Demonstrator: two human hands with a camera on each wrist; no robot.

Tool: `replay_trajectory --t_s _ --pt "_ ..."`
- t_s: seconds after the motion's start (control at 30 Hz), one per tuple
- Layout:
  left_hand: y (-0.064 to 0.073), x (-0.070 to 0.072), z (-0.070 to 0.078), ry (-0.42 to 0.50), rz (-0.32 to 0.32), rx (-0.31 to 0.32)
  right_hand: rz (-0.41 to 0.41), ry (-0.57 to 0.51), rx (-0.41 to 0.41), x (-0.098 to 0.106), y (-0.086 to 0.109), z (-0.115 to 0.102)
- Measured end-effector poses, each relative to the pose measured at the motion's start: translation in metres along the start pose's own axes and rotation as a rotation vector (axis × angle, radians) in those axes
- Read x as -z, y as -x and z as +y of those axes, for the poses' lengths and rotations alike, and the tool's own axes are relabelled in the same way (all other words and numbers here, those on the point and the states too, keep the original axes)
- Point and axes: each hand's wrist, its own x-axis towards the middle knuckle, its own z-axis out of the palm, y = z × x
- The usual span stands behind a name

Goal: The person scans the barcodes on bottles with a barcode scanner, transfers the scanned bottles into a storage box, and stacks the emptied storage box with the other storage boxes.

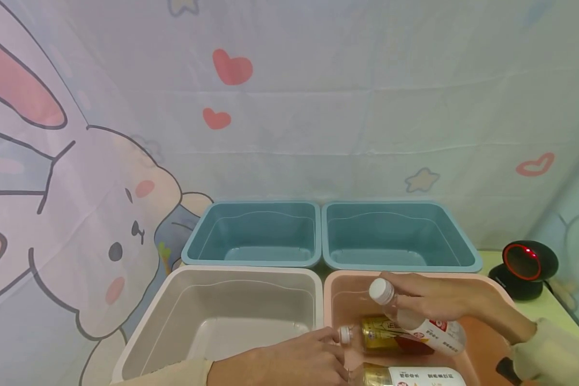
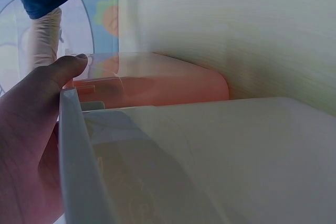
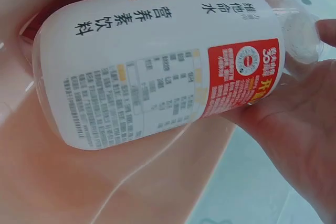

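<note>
My right hand [image 1: 429, 295] grips a clear plastic bottle [image 3: 157, 72] near its neck, tilted over the peach bin [image 1: 487, 300]. The bottle has a white cap and a white label with a red panel. Beneath it lies a bottle with a gold and dark red label [image 1: 395, 340]. A further bottle with a white label [image 1: 424, 376] lies at the bottom edge of the head view. My left hand [image 1: 299, 359] reaches over the rim between the two front bins, fingers bent beside a white cap [image 1: 345, 335]. Its fingertips are partly hidden, so any hold is unclear.
A beige bin [image 1: 317, 300] stands left of the peach one. Behind them are two blue bins, one left [image 1: 251, 202] and one right [image 1: 463, 262]. A black device with a red light [image 1: 523, 262] sits on the right. A printed cloth [image 1: 318, 107] hangs behind.
</note>
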Motion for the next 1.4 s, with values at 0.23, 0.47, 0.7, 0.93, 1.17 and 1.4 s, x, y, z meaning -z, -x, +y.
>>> replay_trajectory --t_s 0.23,0.47,0.7,0.93,1.17,1.4 --pt "0.0 0.0 -0.001 0.018 -0.017 0.003 0.057 -0.121 0.078 0.01 0.01 -0.001" --pt "-0.001 0.0 -0.002 0.043 -0.038 0.014 0.191 -0.045 0.121 0.02 0.018 -0.006" --pt "0.001 0.0 -0.001 0.01 -0.017 0.004 0.334 0.053 0.15 0.026 0.024 -0.008" --pt "0.001 -0.001 -0.002 0.014 -0.022 0.001 0.457 0.094 0.136 0.04 0.035 -0.009" --pt "0.002 -0.001 -0.002 0.031 -0.036 -0.001 0.58 0.107 0.133 0.058 0.055 -0.012" --pt "0.002 -0.001 -0.003 0.056 -0.042 0.006 0.702 0.112 0.116 0.074 0.075 -0.004"
